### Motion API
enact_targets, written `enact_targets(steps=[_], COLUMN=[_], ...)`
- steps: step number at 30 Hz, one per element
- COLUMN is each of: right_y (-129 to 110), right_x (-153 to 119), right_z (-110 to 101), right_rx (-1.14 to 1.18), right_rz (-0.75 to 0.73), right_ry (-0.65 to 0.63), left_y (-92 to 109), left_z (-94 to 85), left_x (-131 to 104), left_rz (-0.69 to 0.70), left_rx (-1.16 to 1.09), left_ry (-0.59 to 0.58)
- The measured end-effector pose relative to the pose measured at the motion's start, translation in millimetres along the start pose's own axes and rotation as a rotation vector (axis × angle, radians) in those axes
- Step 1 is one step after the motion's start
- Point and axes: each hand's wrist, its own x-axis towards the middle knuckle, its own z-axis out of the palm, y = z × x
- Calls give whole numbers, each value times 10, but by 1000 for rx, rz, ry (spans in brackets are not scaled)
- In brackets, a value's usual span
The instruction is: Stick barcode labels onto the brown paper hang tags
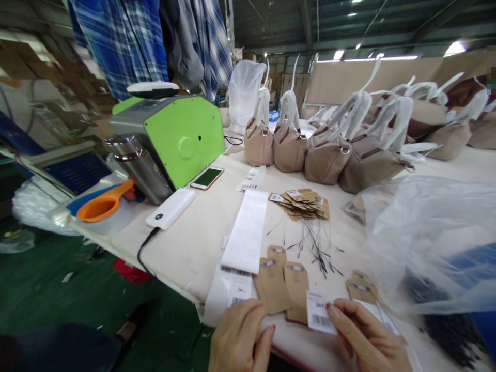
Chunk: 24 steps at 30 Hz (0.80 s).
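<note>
My right hand pinches a white barcode price label between thumb and finger. The label is over the lower edge of a kraft paper hang tag. My left hand is at the table's front edge, fingers bent and thumb apart, by the end of a strip of barcode labels. More kraft tags lie between my hands, beyond the fingertips. Several tags, some with white labels, lie just past my right hand. The folded label strip runs away from me.
A pile of kraft tags with black strings lies mid-table. Beige handbags with wrapped handles stand behind. Left are a green machine, phone, power bank, steel flask and orange scoop. Clear plastic covers the right.
</note>
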Motion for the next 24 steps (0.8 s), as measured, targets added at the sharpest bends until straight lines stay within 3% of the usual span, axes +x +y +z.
enact_targets(steps=[3, 7, 12, 19, 24], right_y=[-22, -12, 46, 23, 18], right_x=[35, 52, 89, 102, 107], right_z=[26, 110, 105, 143, 177], right_rx=[39, 156, 185, 140, 165], right_rz=[12, 34, 15, 6, 38], right_ry=[56, 66, 65, 67, 62], left_y=[19, 83, 99, -13, -57], left_z=[121, 282, 275, 344, 367], left_x=[54, 215, 425, 251, 183], left_rz=[124, 255, 301, 261, 219], left_rx=[87, 35, -19, -139, -136], left_ry=[-9, -85, -250, -71, -114])
